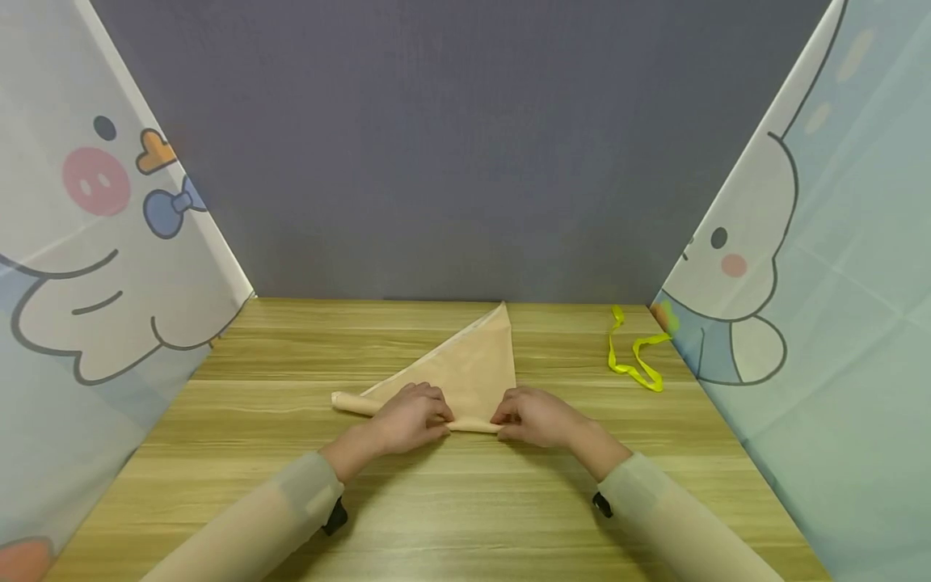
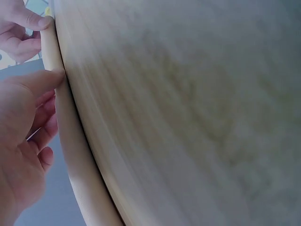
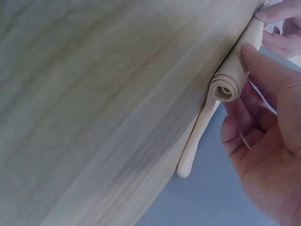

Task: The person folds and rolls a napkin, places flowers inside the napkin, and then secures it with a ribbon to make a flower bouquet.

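A beige cloth (image 1: pixel 476 360) lies on the table, its flat part a triangle pointing to the far edge. Its near edge is wound into a tight roll (image 1: pixel 474 425). My left hand (image 1: pixel 410 418) pinches the roll left of its middle, and the left end sticks out past that hand. Near the right end, my right hand (image 1: pixel 540 417) pinches the roll between thumb and fingers. In the right wrist view the spiral end of the roll (image 3: pixel 225 88) shows beside the thumb. The left wrist view has the left thumb (image 2: pixel 44 81) pressed along the roll's near side.
A crumpled yellow ribbon (image 1: pixel 627 368) lies at the back right of the wooden table (image 1: pixel 465 517). A dark grey panel (image 1: pixel 465 153) stands behind the table, with cartoon-printed sheets (image 1: pixel 836 420) at both sides.
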`<move>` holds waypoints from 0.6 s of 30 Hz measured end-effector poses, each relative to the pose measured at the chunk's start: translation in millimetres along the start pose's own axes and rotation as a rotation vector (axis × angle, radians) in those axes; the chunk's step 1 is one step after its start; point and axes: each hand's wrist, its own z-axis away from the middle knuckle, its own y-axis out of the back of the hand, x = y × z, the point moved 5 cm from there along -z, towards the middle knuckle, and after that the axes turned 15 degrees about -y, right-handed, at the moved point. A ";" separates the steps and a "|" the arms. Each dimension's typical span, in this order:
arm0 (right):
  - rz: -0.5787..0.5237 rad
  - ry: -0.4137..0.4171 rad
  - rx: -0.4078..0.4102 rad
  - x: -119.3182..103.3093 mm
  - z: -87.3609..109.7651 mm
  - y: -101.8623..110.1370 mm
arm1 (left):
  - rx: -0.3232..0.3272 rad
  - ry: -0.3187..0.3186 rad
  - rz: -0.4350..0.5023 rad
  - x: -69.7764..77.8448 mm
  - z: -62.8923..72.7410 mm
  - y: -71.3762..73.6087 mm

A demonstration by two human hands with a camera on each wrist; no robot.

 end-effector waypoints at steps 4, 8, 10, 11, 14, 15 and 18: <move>0.008 0.001 0.000 1.5 0.1 0.4 | 0.021 -0.001 -0.013 0.0 1.0 1.1; 0.006 0.004 0.002 4.0 -0.9 -0.2 | 0.047 -0.004 -0.008 -0.7 2.8 1.3; 0.003 0.002 0.001 5.2 -1.3 -0.6 | 0.055 -0.004 -0.006 -1.5 3.8 1.4; 0.001 0.004 0.003 5.5 -1.5 -0.7 | 0.058 -0.004 -0.005 -1.7 4.3 1.6; -0.009 -0.001 0.001 6.2 -1.2 -0.2 | 0.059 -0.006 0.003 -2.6 5.7 2.1; -0.009 -0.002 0.001 6.2 -1.2 0.2 | 0.059 -0.008 0.005 -2.9 6.1 2.1; -0.009 -0.003 -0.002 6.4 -1.0 0.4 | 0.065 -0.015 0.028 -3.5 7.1 3.0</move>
